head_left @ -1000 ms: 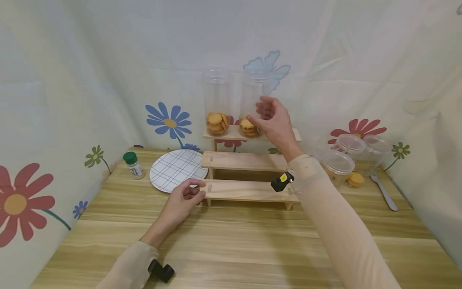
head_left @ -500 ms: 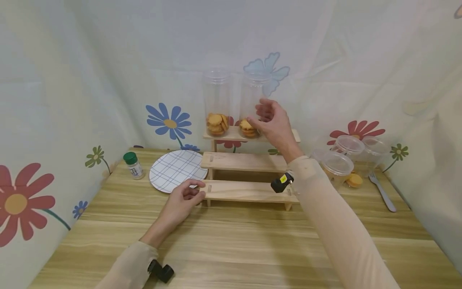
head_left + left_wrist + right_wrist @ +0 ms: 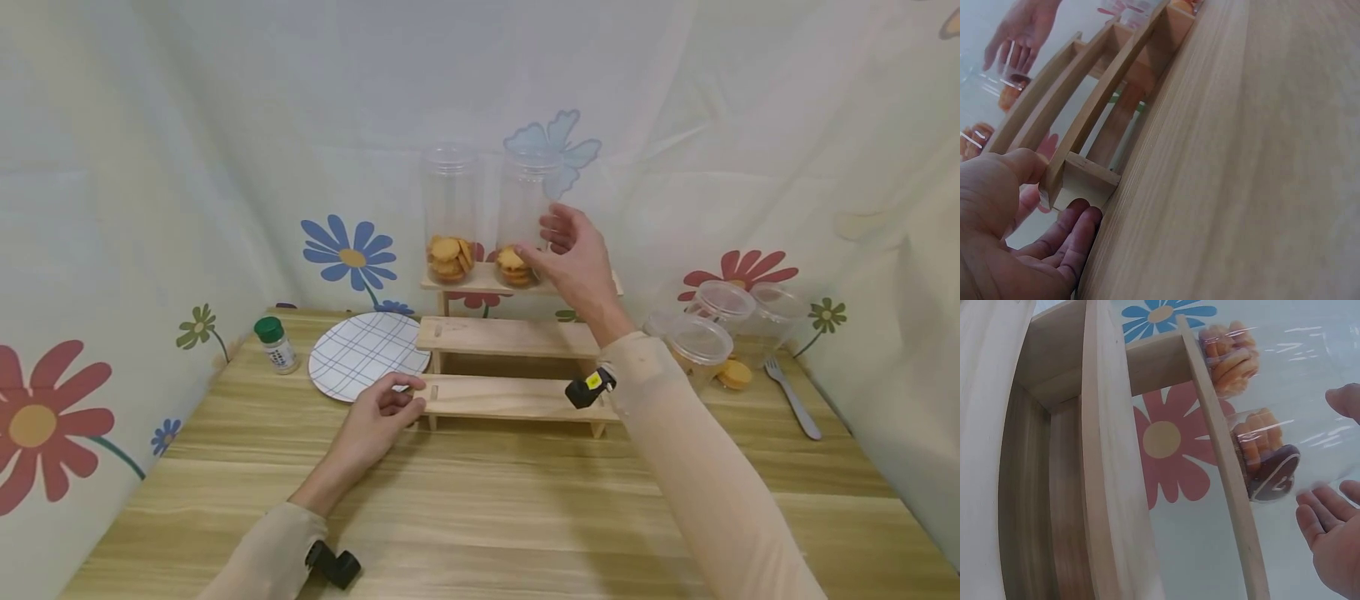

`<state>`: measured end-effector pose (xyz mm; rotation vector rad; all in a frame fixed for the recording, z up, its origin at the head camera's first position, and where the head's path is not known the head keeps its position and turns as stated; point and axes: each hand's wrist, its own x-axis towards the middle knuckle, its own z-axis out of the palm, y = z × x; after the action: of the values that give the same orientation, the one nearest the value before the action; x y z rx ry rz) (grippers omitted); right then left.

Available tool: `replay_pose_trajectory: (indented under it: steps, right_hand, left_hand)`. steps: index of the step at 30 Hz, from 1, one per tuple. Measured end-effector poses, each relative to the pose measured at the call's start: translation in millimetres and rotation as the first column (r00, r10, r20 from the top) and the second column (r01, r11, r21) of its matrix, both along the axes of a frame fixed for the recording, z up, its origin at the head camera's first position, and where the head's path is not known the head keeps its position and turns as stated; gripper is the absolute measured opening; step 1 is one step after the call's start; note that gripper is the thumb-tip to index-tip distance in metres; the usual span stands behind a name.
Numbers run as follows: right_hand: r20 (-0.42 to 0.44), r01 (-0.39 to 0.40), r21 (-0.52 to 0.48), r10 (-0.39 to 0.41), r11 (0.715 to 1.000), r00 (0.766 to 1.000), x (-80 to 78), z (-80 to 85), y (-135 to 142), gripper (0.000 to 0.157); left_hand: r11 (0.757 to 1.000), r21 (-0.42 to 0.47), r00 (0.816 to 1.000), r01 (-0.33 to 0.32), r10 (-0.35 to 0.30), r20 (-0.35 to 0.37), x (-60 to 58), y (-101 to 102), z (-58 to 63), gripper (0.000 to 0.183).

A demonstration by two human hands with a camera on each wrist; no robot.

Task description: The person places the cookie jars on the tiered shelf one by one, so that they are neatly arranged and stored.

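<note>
**Steady low, gentle high**

My left hand holds the near left end of the rack, thumb and fingers about the lowest board's corner. My right hand is well spread beside the right jar, thumb in front of it and fingers off its right side; it grips nothing, and I can't tell whether a fingertip touches. That jar stands upright on the top board, just beside the left jar, with biscuits low in both.

To do this well, I should take the clear wall with light, even pressure, since jars this tall probably tip easily. My left hand should brace without tugging, as any jolt would likely reach the narrow top board.
</note>
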<state>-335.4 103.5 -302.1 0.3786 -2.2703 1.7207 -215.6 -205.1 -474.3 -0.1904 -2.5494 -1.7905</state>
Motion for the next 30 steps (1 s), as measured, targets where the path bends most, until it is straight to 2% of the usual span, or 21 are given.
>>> replay_pose_trajectory:
  steps: [6,15,24,30]
  right_hand:
    - [-0.075,-0.010,-0.056,0.006,0.998,0.997,11.1,1.0,10,0.083]
    - [-0.145,0.007,-0.100,-0.022,0.995,0.989,36.2,4.6,30,0.080]
    - [-0.220,0.037,-0.132,-0.066,0.991,0.973,70.4,9.2,59,0.073]
    - [-0.245,0.030,-0.224,-0.086,0.974,0.966,92.0,5.2,83,0.068]
  left_hand:
    - [1.000,0.000,1.000,0.001,-0.001,-0.007,-1.0,1,-0.8,0.027]
    - [1.000,0.004,1.000,0.006,-0.006,-0.010,-0.7,1,-2.4,0.028]
    - [1.000,0.010,1.000,0.014,-0.014,-0.018,-0.5,1,-1.9,0.029]
    - [1.000,-0.002,1.000,0.005,-0.005,-0.006,0.3,0,0.0,0.029]
